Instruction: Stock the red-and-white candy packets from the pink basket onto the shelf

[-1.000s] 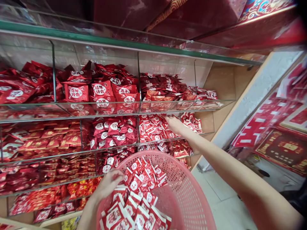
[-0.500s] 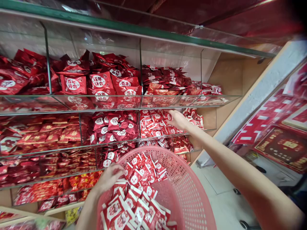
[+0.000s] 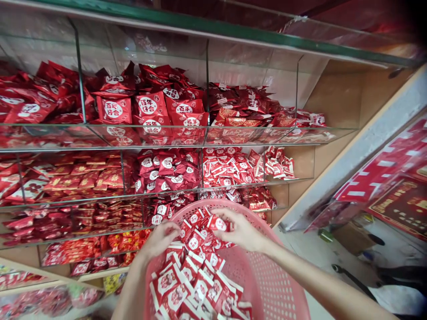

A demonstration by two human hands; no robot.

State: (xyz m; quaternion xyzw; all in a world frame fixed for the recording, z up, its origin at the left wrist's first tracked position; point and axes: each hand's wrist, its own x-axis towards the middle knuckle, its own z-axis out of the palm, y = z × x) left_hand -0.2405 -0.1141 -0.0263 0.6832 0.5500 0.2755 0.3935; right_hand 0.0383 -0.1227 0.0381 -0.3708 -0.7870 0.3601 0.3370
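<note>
Right hand [image 3: 245, 230] pinches red packet [image 3: 217, 223]; left hand's [image 3: 160, 241] grip unclear; pink basket [image 3: 275, 278] cut off below.

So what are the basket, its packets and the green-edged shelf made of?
Basket: probably pink plastic, soft sheen, rows of small holes.
Packets: likely thin plastic film, slightly shiny, with flat white ends.
Shelf: seemingly glass, see-through and glossy.

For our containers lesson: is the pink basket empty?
Not empty: red-and-white packets lie inside the pink basket, its right side bare.
</note>
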